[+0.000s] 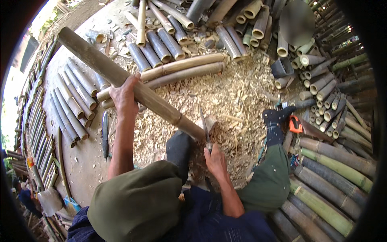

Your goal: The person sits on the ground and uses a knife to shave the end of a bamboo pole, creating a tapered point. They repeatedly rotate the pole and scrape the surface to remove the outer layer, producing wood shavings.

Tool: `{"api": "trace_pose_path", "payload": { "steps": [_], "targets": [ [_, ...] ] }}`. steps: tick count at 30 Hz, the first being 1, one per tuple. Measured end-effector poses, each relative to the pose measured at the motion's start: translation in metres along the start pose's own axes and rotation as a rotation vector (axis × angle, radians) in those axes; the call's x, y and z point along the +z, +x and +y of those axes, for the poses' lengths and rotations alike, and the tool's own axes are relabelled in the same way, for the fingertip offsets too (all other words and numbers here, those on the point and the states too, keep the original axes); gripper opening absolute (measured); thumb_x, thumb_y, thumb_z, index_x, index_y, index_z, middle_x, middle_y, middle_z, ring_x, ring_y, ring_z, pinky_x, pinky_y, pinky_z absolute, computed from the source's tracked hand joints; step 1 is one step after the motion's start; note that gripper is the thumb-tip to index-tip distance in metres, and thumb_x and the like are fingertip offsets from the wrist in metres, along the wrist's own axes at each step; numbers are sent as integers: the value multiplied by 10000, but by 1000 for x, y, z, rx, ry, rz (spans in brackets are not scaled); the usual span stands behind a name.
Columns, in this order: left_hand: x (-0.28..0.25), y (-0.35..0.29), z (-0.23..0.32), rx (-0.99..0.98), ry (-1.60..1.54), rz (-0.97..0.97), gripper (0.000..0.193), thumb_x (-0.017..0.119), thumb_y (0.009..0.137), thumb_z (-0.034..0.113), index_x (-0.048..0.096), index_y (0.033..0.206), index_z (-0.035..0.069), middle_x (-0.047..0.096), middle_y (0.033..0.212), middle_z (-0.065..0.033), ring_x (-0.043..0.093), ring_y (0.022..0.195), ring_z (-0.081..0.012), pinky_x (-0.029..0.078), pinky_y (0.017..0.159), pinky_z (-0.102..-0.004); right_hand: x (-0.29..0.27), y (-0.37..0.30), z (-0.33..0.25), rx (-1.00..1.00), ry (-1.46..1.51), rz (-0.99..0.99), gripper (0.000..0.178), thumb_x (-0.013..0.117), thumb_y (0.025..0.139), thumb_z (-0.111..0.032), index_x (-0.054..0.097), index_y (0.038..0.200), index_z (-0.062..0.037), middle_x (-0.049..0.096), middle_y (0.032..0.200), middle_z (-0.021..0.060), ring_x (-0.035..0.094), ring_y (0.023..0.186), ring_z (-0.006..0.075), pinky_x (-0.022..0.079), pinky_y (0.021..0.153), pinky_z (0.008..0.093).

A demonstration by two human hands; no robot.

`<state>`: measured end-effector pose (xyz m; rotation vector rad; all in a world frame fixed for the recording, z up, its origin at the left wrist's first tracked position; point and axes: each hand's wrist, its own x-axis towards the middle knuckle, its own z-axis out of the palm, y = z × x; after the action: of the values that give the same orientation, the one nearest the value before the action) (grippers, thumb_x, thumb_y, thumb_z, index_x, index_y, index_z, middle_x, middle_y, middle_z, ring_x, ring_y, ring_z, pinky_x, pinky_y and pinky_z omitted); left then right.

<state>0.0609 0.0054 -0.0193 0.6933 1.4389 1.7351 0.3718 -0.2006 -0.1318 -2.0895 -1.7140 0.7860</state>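
Olive-green trousers (137, 197) are seen nearest, and beyond them a bamboo pole (157, 103) is held slantwise, its middle clasped in the left grip (124, 96), while a knife (204, 121) is held in the right grip (216, 160) at the pole's lower end, contact being unclear. Stiff, fairly light, smooth handling can be expected, the pole best being grasped mid-length for balance. Around, pale shavings (238, 94) and cut bamboo tubes (159, 47) are spread.

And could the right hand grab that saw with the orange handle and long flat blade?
Probably not straight away: the right hand grips a pointed metal knife, and the green-trousered right leg lies between that hand and the orange-handled saw.
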Motion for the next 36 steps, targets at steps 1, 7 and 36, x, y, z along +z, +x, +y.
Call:
{"api": "trace_pose_path", "payload": {
  "steps": [1,7,36],
  "targets": [
    [-3,-5,6,8,5,8,409,874,781,104,619,1064,-43,688,839,-127,704,738,-234,591,680,-370,-12,-7,-19,17,95,-25,456,586,1042,-353,522,1244,50,699,869,309,690,788,504,534,665,574],
    [-12,-5,3,84,-15,-50,411,883,781,120,624,1060,-33,694,862,-126,705,754,-227,588,702,-368,-61,-34,-78,-252,382,322,277,693,981,-149,572,1191,-17,696,818,196,724,766,420,570,661,474],
    [-5,-30,34,136,-23,-26,432,867,806,99,614,1131,-33,690,872,-118,708,768,-230,596,741,-394,-14,-11,-17,122,-24,-131,327,564,1051,-312,482,1087,2,686,869,318,690,787,506,541,671,568]
  ]
}}
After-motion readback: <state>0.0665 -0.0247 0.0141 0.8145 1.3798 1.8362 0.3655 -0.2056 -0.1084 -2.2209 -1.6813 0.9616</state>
